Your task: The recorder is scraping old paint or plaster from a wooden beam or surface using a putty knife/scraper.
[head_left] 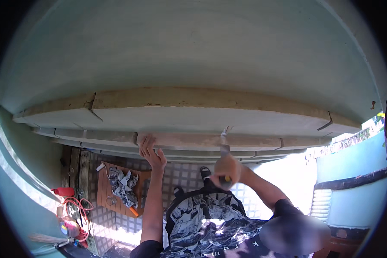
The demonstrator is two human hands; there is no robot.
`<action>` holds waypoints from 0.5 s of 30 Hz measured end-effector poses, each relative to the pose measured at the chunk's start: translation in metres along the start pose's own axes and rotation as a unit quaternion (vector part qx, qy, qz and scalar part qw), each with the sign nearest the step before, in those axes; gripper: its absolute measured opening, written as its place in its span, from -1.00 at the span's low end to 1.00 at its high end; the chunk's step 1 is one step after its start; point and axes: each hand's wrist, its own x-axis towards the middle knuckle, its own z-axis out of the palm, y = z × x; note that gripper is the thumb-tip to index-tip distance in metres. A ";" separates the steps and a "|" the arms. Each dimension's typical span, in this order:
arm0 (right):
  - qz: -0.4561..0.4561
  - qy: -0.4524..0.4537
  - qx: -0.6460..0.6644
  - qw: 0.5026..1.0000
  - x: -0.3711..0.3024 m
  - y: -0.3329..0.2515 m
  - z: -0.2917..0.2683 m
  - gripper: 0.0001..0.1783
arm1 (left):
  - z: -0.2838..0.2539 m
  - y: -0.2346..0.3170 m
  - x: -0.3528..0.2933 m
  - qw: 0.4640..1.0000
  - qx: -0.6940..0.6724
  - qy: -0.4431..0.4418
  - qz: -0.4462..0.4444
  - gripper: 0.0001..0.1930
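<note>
item, principal: one flat-bladed tool, pale metal, seen from my remote post near the middle of the view. it runs out of the right hand and away from the body, blade foremost, over the face of the second ledge. its long axis lies roughly square to that ledge, which stretches left to right. whether the tip touches or only overlaps the ledge, i cannot tell.

item, grip: right fingers wrapped about the handle, a yellow and dark end showing below the fist. the left hand holds nothing that i can see; its fingers are apart and appear to rest on the same ledge, beside a notch, well to the left of the tool. the right is the nearer to the blade; in my judgement, any change of angle turns on that wrist.

item, surface: pale, slab-like ledges in tiers; the top ledge browned and chipped along its front, slotted near both ends. behind, a smooth grey-green wall.

item, room: tiled floor; at left, a wooden table bearing a crumpled patterned cloth; farther left, a red bottle, a coiled orange hose and a broom.
</note>
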 end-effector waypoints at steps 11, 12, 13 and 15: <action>0.081 0.050 -0.001 0.995 -0.013 0.004 -0.011 -0.62 | -0.004 -0.002 -0.002 1.000 -0.005 -0.006 -0.002 -0.55; 0.079 0.051 -0.001 0.996 -0.010 0.000 -0.009 -0.62 | -0.004 -0.004 -0.003 1.000 -0.005 -0.005 -0.001 -0.55; 0.058 0.039 0.015 0.997 -0.006 -0.007 -0.006 -0.63 | -0.006 -0.005 -0.004 1.000 -0.002 -0.009 -0.003 -0.55; 0.038 0.028 0.028 0.999 -0.001 -0.010 -0.001 -0.63 | -0.006 -0.005 -0.004 1.000 -0.001 -0.013 -0.004 -0.55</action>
